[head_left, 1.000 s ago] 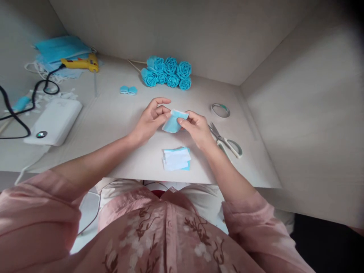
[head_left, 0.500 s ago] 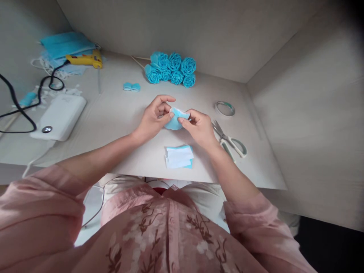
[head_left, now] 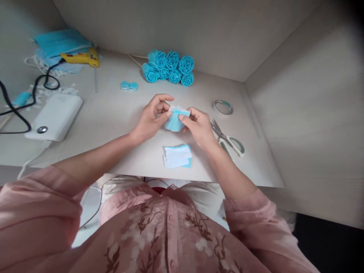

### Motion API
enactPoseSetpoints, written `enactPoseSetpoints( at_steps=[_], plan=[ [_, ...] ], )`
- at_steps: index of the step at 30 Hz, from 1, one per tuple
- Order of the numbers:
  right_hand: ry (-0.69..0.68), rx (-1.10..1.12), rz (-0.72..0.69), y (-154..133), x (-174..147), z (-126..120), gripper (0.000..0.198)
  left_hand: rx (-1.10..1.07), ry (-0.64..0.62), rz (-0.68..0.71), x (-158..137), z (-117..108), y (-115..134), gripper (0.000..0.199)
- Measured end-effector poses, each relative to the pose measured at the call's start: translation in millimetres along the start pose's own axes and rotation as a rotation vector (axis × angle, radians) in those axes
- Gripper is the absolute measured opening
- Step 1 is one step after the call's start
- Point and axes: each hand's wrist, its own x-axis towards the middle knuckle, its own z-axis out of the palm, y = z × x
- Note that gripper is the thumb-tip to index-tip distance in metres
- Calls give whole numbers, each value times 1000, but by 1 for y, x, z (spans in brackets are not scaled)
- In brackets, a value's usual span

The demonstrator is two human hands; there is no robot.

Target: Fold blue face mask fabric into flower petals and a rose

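Note:
Between my two hands is a small piece of light blue mask fabric (head_left: 174,122), its whitish top edge turned over. My left hand (head_left: 152,116) pinches its left side between thumb and fingers, with the index finger arched above. At the right side, my right hand (head_left: 198,123) grips the fabric, thumb lying across its front. Below the hands, a small stack of cut white and blue fabric pieces (head_left: 178,156) lies near the table's front edge. Several blue fabric roses (head_left: 172,68) lie behind the hands, and a small blue bow-shaped piece (head_left: 129,86) rests left of them.
Scissors (head_left: 227,138) and a tape roll (head_left: 223,107) lie to the right. At the left are a white power bank (head_left: 57,117), a yellow glue gun (head_left: 81,57) with a black cable, blue face masks (head_left: 61,41) and white scraps. Panels rise at the back and right.
The fabric's top edge has been folded into a straighter band, and my right thumb has shifted slightly along it. The whole view has drifted a little; the other things lie as before.

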Motion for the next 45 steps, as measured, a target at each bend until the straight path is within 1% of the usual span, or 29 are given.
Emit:
enactPoseSetpoints(
  at_steps=[2, 4, 6, 7, 10, 15, 18, 22, 26, 30, 32, 33, 36, 38, 41, 45],
  plan=[
    [-15, 49, 13, -1, 0, -2, 27, -20, 62, -6, 3, -4, 0, 44],
    [5, 54, 14, -2, 0, -4, 29, -35, 146, 11, 4, -7, 2, 35],
    [23, 44, 16, -3, 0, -4, 30, 18, 189, 24, 3, -8, 6, 27],
    [29, 40, 16, -3, 0, -5, 30, 67, 187, 23, 2, -8, 8, 27],
    [32, 31, 7, -3, 1, -4, 26, 182, 128, -4, -1, -6, 13, 31],
    [40, -25, -21, -2, 1, -2, 22, 197, 64, -20, -1, -2, 13, 32],
    [49, -87, -59, -1, 0, -1, 21, 215, 29, -20, -1, -1, 12, 32],
    [61, -172, -113, -2, -2, 0, 19, 189, -36, -59, -2, -2, 9, 34],
    [126, -291, -154, -5, -4, 3, 20, 147, -57, -77, -2, -2, 7, 33],
    [213, -393, -185, -5, -5, 8, 20, 169, -51, -30, -2, -1, 7, 32],
    [203, -332, -140, -4, -4, 8, 21, 170, -39, -28, -1, -1, 6, 31],
    [166, -250, -92, -4, -3, 7, 21, 154, -35, -44, 0, -1, 6, 30],
    [-10, 99, 67, -3, 1, 0, 24, 47, -33, -126, 1, -3, 7, 28],
    [-98, 264, 123, -3, 2, -4, 30, -27, -42, -171, 1, -4, 8, 29],
    [-149, 344, 155, -2, 3, -8, 39, -79, -57, -218, 1, -4, 11, 29],
    [-190, 353, 180, -1, 3, -10, 40, -86, -38, -235, 0, -5, 13, 28]
  ],
)
